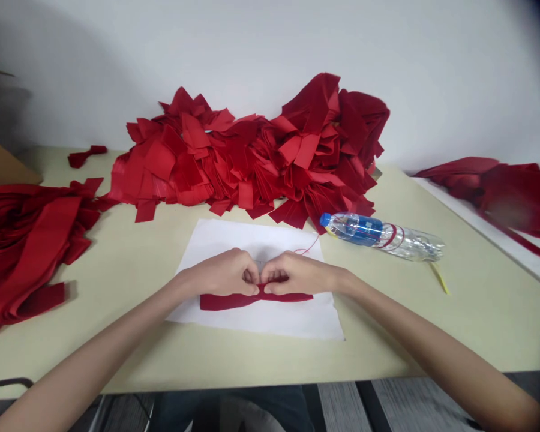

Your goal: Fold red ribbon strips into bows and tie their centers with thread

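We found the left hand (220,273) and the right hand (297,273) brought together over a sheet of white paper (299,318), with the fingers curled inward and nearly meeting at the centre. Neither hand stood open. Both had hold of a red cloth strip (231,302) at its middle and pinched it into a narrow waist, though the knuckles hid exactly how the fingers sat on the cloth. The strip lay on the paper directly beneath the grip, its long axis running left to right, and its two ends reached out about evenly, so neither hand was clearly nearer. A thin red thread (309,247) ran from under the right hand toward the upper right. A clear plastic bottle (387,238) with a blue cap lay on its side on the table (486,318), beyond the paper's far right corner, and a yellow strip (440,279) lay near its base. A large heap of red cloth pieces (252,162) stood behind the paper, with another red pile (27,246) to the left and more red cloth (513,195) on a white board to the right
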